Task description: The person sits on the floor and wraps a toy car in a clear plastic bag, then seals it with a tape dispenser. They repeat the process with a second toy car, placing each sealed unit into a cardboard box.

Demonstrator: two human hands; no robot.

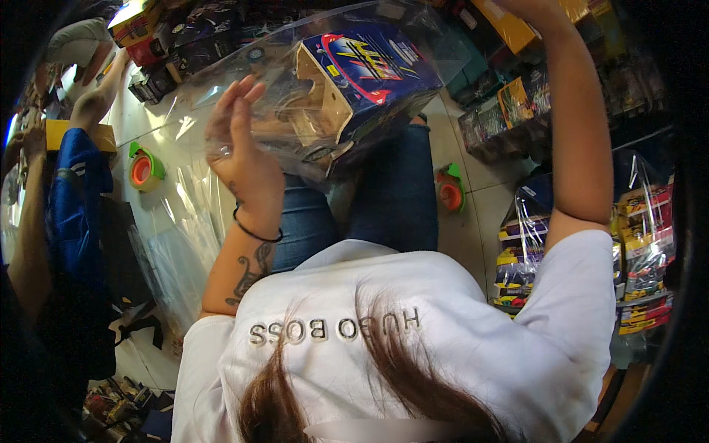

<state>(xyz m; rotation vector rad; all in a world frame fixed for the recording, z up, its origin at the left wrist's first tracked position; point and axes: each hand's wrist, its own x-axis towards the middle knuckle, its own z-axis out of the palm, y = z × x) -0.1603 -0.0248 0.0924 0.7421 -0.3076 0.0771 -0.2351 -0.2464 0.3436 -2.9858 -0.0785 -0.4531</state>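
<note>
A blue toy box (391,70) with an open, cut-out front lies tilted over my lap, inside a large clear plastic bag (273,33). Small wheels show through the film next to the box; what they belong to is hard to make out. My left hand (247,151) is raised at the box's left side, fingers stretched up against the loose film. My right hand (533,10) reaches far forward to the upper right, beside a yellow box (506,26). The top edge of the picture cuts off most of its fingers, so its grip is hidden.
Tape dispensers, one green and orange (145,168) and another (450,189), rest on the tiled floor either side of my legs. Clear plastic sheets (181,244) lie at left. Wrapped toy packs (521,251) stand at right. Another person's blue sleeve (77,184) is at far left.
</note>
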